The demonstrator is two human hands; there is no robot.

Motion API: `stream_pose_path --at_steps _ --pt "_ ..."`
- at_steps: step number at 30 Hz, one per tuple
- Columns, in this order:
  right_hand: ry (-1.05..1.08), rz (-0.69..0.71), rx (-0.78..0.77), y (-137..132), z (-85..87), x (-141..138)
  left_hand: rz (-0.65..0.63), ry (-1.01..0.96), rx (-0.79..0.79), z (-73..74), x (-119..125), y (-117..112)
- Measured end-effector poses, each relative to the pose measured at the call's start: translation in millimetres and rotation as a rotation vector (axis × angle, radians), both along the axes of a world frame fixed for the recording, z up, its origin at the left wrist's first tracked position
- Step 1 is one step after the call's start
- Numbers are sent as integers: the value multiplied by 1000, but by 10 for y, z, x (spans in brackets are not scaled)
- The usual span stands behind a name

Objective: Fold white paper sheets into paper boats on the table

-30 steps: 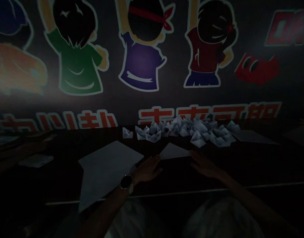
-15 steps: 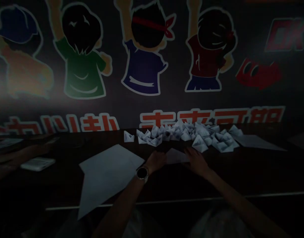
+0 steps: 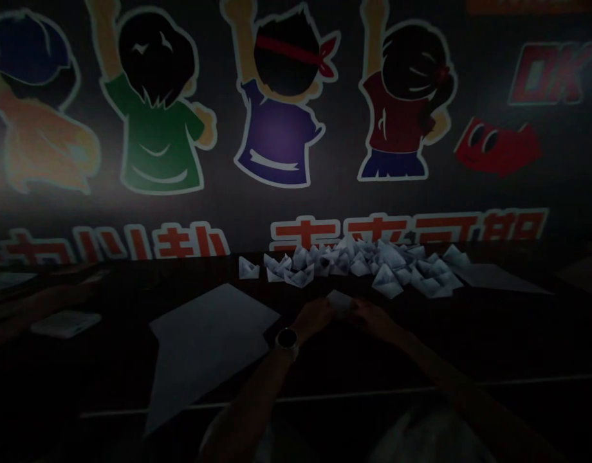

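Note:
The scene is very dark. My left hand, with a watch on its wrist, and my right hand meet over a small folded piece of white paper on the dark table. Both hands have their fingers closed on the paper's sides, so only its top corner shows between them. Just beyond the hands lies a heap of several folded paper boats.
A stack of large white sheets lies left of my hands. Another sheet lies at the right, beyond the heap. A white flat object sits at far left. A wall with cartoon figures and red lettering rises behind the table.
My hands came together from the paper's outer edges toward its middle, folding it smaller. The visible triangle of paper shrank to a small corner between the hands.

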State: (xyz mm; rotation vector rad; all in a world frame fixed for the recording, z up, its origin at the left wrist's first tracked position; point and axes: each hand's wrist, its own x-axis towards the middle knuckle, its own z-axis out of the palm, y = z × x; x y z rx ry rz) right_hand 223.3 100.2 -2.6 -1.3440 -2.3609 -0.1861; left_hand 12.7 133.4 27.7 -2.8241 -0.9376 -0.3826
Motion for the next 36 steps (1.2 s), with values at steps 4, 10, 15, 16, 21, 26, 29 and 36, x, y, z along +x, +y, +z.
stream_pose_path --at_steps 4,10,15,16,21,26,29,36 --pt "87 17 21 20 -22 16 -35 101 40 -42 28 37" --pt "104 27 12 88 -43 16 -17 51 30 -68 70 38" --pt "156 -138 -90 270 -91 3 106 -61 12 -105 61 106" --pt "160 -164 -116 311 -90 6 125 -74 8 -121 56 135" --pt "144 -199 -205 436 -40 77 278 -194 -159 -218 83 308" --pt "122 -315 -239 443 -47 200 332 -216 -217 -261 148 375" --pt "113 -376 -234 453 -75 240 350 -205 -210 -258 156 364" --pt "85 -414 -183 462 -98 227 365 -165 -171 -246 155 339"
